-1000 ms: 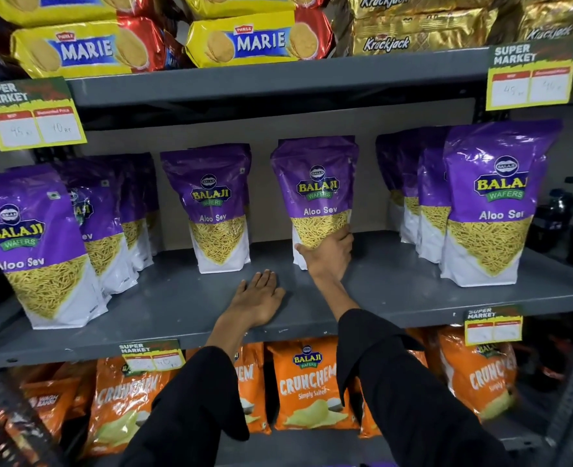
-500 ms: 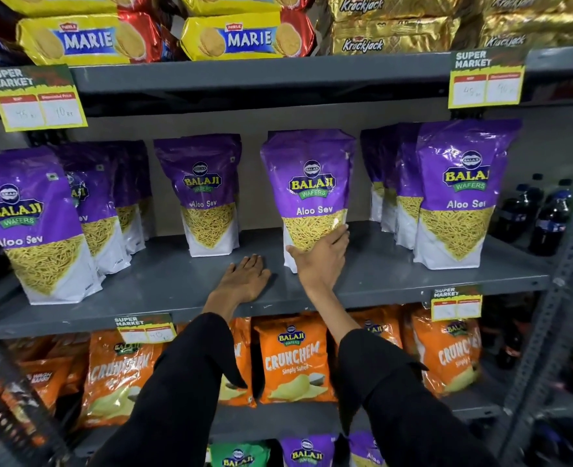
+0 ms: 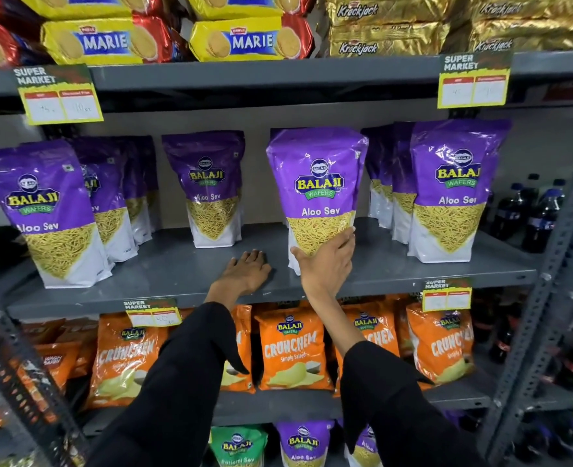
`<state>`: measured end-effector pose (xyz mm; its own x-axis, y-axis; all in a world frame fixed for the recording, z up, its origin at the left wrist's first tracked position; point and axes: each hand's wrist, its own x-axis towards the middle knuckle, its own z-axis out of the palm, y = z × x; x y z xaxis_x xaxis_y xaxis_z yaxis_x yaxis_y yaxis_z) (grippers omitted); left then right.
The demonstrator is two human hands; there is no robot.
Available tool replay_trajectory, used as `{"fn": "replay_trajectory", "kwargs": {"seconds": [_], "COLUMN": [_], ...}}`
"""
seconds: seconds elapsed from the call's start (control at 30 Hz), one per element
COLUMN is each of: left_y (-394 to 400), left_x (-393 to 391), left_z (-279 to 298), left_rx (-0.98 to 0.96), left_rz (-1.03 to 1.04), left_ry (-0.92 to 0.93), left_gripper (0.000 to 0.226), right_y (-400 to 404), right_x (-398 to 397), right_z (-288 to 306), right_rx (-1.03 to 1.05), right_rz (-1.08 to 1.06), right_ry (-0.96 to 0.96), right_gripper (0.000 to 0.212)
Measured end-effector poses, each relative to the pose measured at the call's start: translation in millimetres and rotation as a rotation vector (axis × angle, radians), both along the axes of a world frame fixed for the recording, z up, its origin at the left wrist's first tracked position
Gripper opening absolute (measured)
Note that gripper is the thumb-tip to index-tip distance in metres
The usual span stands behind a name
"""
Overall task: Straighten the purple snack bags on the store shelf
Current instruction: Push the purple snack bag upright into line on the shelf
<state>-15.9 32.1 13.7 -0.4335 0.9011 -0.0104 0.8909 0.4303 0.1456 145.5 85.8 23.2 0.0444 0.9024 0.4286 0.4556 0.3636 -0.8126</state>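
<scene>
Two hands reach onto a grey metal store shelf (image 3: 396,267): the right hand (image 3: 327,264) grips the lower front of a purple snack bag (image 3: 317,183), thumb on its left edge and fingers wrapped round the right, while the left hand (image 3: 246,273) lies flat and empty, palm down, on the bare shelf just left of that bag. Both arms wear black sleeves (image 3: 184,382).

The held bag stands upright near the shelf's front edge, directly above the right hand. To the left of the left hand a lone purple bag (image 3: 211,187) stands further back, and beyond it, far left, a row of purple bags (image 3: 45,210) runs from the front of the shelf to the back. To the right of the right hand another row of purple bags (image 3: 453,187) stands front to back, apart from the held one.

Below the hands, orange chip bags (image 3: 291,348) fill the next shelf down. Above them, yellow biscuit packs (image 3: 244,38) and gold cracker packs (image 3: 389,28) sit on the upper shelf. Dark soft-drink bottles (image 3: 531,210) stand far right of the right hand, past the shelf post.

Yellow price tags (image 3: 59,96) hang from the shelf edges above and below the hands.
</scene>
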Motion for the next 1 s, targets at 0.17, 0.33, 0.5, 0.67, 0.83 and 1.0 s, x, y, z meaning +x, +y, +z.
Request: {"fn": "replay_trajectory", "kwargs": {"seconds": [0.17, 0.33, 0.5, 0.67, 0.83, 1.0], "left_y": [-2, -2, -5, -6, -4, -3], "left_x": [2, 4, 6, 7, 4, 2], "left_z": [-1, -1, 0, 1, -2, -3], "left_rx": [0.027, 0.040, 0.043, 0.045, 0.057, 0.052], "left_rz": [-0.013, -0.014, -0.014, -0.023, -0.018, -0.011], "left_ry": [0.018, 0.032, 0.029, 0.040, 0.042, 0.032], "left_gripper": [0.063, 0.062, 0.063, 0.063, 0.063, 0.063], "right_y": [0, 2, 3, 3, 5, 3], "right_x": [0, -4, -8, -9, -9, -8], "right_z": [-1, -1, -2, -5, -7, -9], "right_rx": [0.009, 0.021, 0.034, 0.051, 0.071, 0.074], "right_rz": [-0.007, -0.014, -0.037, -0.057, -0.059, -0.065], "right_ry": [-0.003, -0.014, -0.022, -0.022, -0.015, -0.026], "right_gripper": [0.125, 0.124, 0.122, 0.122, 0.122, 0.122]}}
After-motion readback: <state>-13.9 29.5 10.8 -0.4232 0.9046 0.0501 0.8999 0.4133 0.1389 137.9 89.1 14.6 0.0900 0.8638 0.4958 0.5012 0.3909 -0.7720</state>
